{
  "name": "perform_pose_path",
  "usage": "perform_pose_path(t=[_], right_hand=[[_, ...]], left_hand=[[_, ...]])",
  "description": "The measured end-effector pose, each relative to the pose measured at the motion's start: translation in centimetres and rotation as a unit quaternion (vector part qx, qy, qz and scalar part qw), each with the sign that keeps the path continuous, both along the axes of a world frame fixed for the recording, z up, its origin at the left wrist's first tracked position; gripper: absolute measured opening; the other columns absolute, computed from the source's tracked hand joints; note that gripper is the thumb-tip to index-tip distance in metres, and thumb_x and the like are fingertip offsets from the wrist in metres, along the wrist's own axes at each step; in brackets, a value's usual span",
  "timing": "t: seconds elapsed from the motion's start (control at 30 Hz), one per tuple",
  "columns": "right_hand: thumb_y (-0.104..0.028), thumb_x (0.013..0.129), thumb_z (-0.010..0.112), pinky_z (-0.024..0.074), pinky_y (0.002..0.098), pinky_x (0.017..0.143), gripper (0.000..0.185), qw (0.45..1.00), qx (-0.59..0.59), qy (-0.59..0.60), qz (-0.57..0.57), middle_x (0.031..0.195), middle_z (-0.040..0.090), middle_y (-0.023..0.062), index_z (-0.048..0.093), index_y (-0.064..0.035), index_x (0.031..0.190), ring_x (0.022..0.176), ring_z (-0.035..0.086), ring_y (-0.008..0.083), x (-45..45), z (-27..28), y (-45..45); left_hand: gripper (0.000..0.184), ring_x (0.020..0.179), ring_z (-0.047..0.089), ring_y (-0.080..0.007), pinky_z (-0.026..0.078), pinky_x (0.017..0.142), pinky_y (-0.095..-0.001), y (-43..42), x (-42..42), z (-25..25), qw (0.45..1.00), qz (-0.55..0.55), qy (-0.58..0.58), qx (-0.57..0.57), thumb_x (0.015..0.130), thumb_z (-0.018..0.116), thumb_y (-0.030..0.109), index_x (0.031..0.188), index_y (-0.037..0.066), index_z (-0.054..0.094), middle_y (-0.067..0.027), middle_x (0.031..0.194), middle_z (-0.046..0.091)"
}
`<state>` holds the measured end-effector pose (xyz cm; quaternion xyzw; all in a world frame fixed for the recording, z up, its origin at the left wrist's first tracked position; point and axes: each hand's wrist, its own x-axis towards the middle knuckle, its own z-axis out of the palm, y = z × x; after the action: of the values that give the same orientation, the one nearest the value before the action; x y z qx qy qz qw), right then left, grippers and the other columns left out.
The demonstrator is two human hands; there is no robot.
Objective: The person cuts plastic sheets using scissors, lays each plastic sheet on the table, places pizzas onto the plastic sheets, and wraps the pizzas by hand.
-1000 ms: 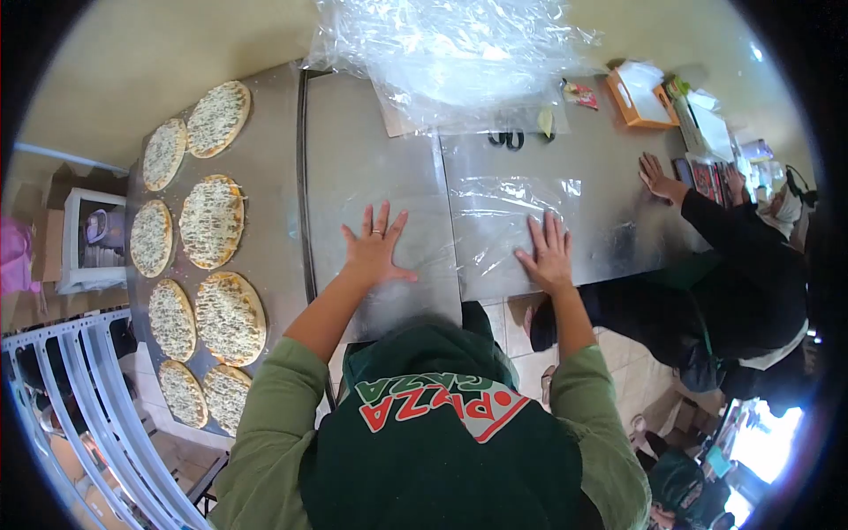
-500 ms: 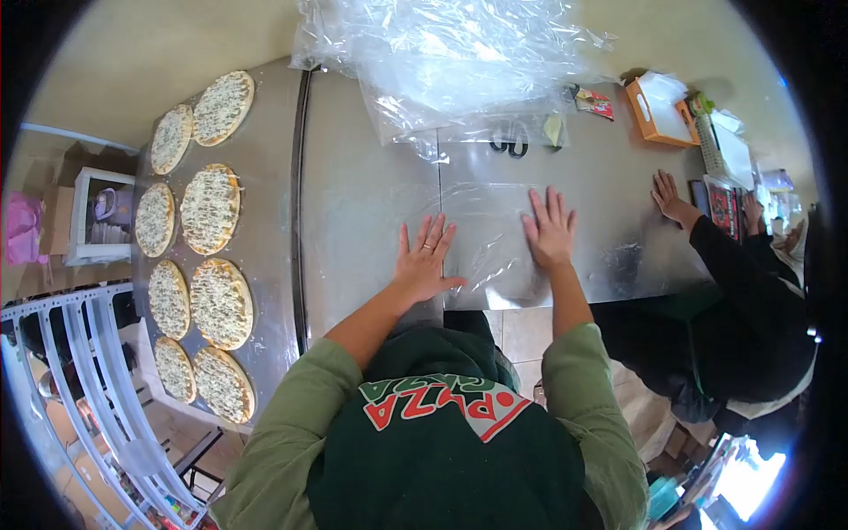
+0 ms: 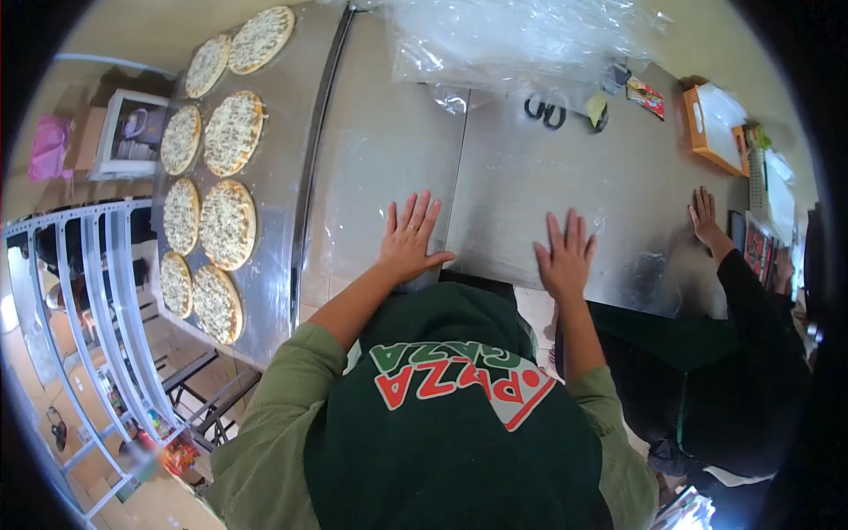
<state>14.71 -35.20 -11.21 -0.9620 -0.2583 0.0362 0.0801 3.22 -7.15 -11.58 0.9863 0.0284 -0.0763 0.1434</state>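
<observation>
My left hand (image 3: pixel 413 237) lies flat near the front edge of the metal table (image 3: pixel 521 168), fingers spread, a ring on one finger. To its right, my right hand (image 3: pixel 567 256) also rests palm down near that edge, fingers stretched out. Neither hand grips anything. Faint shine shows on the metal around the hands; whether clear film lies there I cannot tell. Beyond them is a heap of clear plastic bags (image 3: pixel 521 44), with black-handled scissors (image 3: pixel 546 112) at its near side.
Several cheese-topped pizzas (image 3: pixel 228 225) lie on the left table section, past a dark seam. At right are a red packet (image 3: pixel 647 97), an orange tray (image 3: pixel 702 132) and another person's hand (image 3: pixel 705 221) on the table. A metal rack (image 3: pixel 97 309) stands at lower left.
The camera view has shifted, so the pizzas and bags sit higher and farther right. Both my hands are nearer the table's front edge, still flat. The clear film between them no longer shows plainly.
</observation>
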Motion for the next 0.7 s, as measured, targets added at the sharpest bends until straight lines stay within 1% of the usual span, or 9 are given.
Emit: perform_pose_path(t=[0.23, 0.37, 0.47, 0.53, 0.57, 0.6, 0.63, 0.67, 0.7], right_hand=[[-0.043, 0.082, 0.052, 0.0111, 0.0561, 0.103, 0.058, 0.999, -0.017, 0.025, 0.034, 0.145, 0.02, 0.0135, 0.037, -0.0226, 0.134, 0.133, 0.018, 0.0322, 0.9, 1.7, -1.9], [-0.042, 0.081, 0.054, 0.0113, 0.0548, 0.104, 0.058, 1.0, -0.016, 0.007, 0.012, 0.144, 0.022, 0.0135, 0.039, -0.0218, 0.133, 0.133, 0.018, 0.0303, 0.6, 1.4, -1.9], [-0.043, 0.082, 0.054, 0.0113, 0.0546, 0.103, 0.056, 1.0, 0.012, 0.01, 0.014, 0.143, 0.023, 0.0131, 0.04, -0.0224, 0.132, 0.133, 0.019, 0.0292, 0.7, 0.5, -2.5], [-0.045, 0.082, 0.053, 0.0112, 0.0551, 0.103, 0.055, 1.0, 0.005, 0.024, 0.012, 0.143, 0.023, 0.0123, 0.04, -0.0231, 0.132, 0.133, 0.019, 0.029, 1.1, 0.6, -2.8], [-0.046, 0.083, 0.052, 0.0111, 0.0553, 0.103, 0.055, 0.999, 0.001, 0.032, 0.005, 0.144, 0.022, 0.0119, 0.04, -0.0235, 0.132, 0.133, 0.019, 0.0289, 1.2, 0.6, -2.6], [-0.046, 0.083, 0.052, 0.011, 0.0555, 0.104, 0.054, 0.999, -0.03, 0.014, -0.006, 0.144, 0.022, 0.0115, 0.04, -0.024, 0.131, 0.133, 0.019, 0.0288, 0.9, 1.0, -1.9], [-0.046, 0.083, 0.051, 0.0109, 0.0557, 0.104, 0.053, 0.998, -0.061, -0.005, -0.02, 0.144, 0.023, 0.0111, 0.04, -0.0245, 0.131, 0.133, 0.019, 0.0287, 0.6, 1.5, -1.3], [-0.046, 0.084, 0.051, 0.0107, 0.0559, 0.104, 0.053, 0.995, -0.094, -0.027, -0.035, 0.143, 0.023, 0.0107, 0.04, -0.025, 0.131, 0.133, 0.019, 0.0287, 0.4, 2.0, -0.8], [-0.046, 0.085, 0.049, 0.01, 0.057, 0.104, 0.049, 0.991, -0.119, -0.039, -0.053, 0.144, 0.022, 0.0094, 0.041, -0.027, 0.13, 0.133, 0.019, 0.0288, 0.3, 2.0, -0.4]], left_hand=[[0.113, 0.135, 0.004, -0.0352, 0.006, 0.103, -0.0604, -0.8, -0.1, 2.5, 0.998, -0.024, 0.051, -0.009, 0.055, 0.064, 0.068, 0.142, 0.014, 0.015, -0.0161, 0.147, 0.005], [0.112, 0.135, 0.005, -0.0359, 0.006, 0.103, -0.06, 0.0, -1.2, 0.7, 0.996, -0.041, 0.074, -0.003, 0.054, 0.071, 0.059, 0.142, 0.018, 0.015, -0.0164, 0.147, 0.004], [0.113, 0.135, 0.005, -0.0361, 0.007, 0.103, -0.0611, 2.4, -2.2, 4.5, 0.998, 0.005, 0.044, -0.043, 0.053, 0.073, 0.057, 0.142, 0.018, 0.015, -0.0168, 0.147, 0.002], [0.09, 0.13, 0.02, -0.0359, 0.02, 0.102, -0.0533, 5.5, -4.3, 5.1, 0.969, 0.187, -0.107, -0.119, 0.062, 0.073, 0.042, 0.135, 0.013, 0.029, -0.0198, 0.141, 0.02], [0.077, 0.126, 0.029, -0.0348, 0.027, 0.101, -0.0496, 7.6, -5.8, 3.3, 0.92, 0.282, -0.217, -0.164, 0.067, 0.072, 0.035, 0.13, 0.01, 0.036, -0.0191, 0.136, 0.03], [0.066, 0.118, 0.036, -0.032, 0.032, 0.096, -0.0458, 10.0, -7.7, 2.5, 0.835, 0.426, -0.252, -0.238, 0.071, 0.069, 0.029, 0.125, 0.008, 0.039, -0.0173, 0.127, 0.037], [0.054, 0.11, 0.042, -0.0292, 0.037, 0.091, -0.0419, 12.3, -9.9, 2.1, 0.722, 0.554, -0.279, -0.307, 0.075, 0.066, 0.024, 0.12, 0.006, 0.042, -0.0155, 0.119, 0.044], [0.046, 0.102, 0.045, -0.0232, 0.04, 0.084, -0.0351, 14.2, -11.9, 2.2, 0.614, 0.595, -0.38, -0.354, 0.079, 0.062, 0.021, 0.118, 0.006, 0.043, -0.0114, 0.109, 0.047], [0.049, 0.1, 0.046, -0.0223, 0.04, 0.081, -0.0319, 15.4, -13.0, 5.7, 0.459, 0.665, -0.362, -0.465, 0.081, 0.06, 0.028, 0.121, 0.006, 0.04, -0.0099, 0.109, 0.047]])
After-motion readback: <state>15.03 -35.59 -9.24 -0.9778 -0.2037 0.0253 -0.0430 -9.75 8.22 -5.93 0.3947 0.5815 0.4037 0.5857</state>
